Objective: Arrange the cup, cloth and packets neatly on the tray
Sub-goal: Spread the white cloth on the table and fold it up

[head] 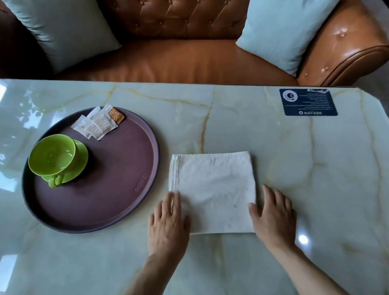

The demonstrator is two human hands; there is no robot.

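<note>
Hands lie flat, fingers spread, gripping nothing: the left hand point(167, 221) presses the near left corner of a folded white cloth point(215, 189), the right hand point(272, 212) its near right corner. Left of the cloth sits a round tray point(111, 198) holding a green cup point(52, 155) and packets point(97, 124), on a marble table point(289, 159).

Folded white cloth point(215, 191) is lying on the marble table point(289, 159), right of the round tray point(110, 195); left hand point(167, 221) and right hand point(272, 213) are pressing flat on its near corners. Green cup point(52, 155) is sitting on its saucer point(80, 160) on the tray, packets point(97, 124) (several, overlapping) lying at the far rim.
</note>
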